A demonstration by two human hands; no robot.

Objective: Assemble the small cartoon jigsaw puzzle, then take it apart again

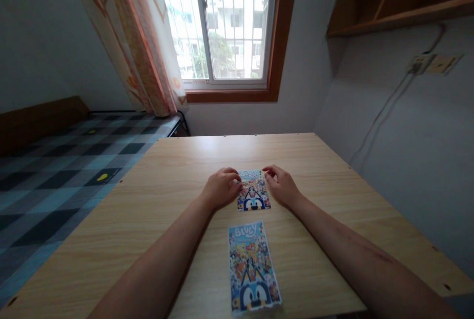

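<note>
A flat Bluey picture card lies on the wooden table between my hands, its blue dog face toward me. My left hand rests at the card's left edge, with bent fingers overlapping its upper left side. At the upper right corner is my right hand, fingers loosely curved and a gap showing between thumb and index finger. Closer to me lies a taller Bluey packet with the same kind of print and a rough, crimped bottom edge. Neither hand touches this packet.
The light wooden table reaches toward a window with a flowered curtain. A bed with a checked sheet stands on the left. On the right wall are a shelf and a socket with a cable.
</note>
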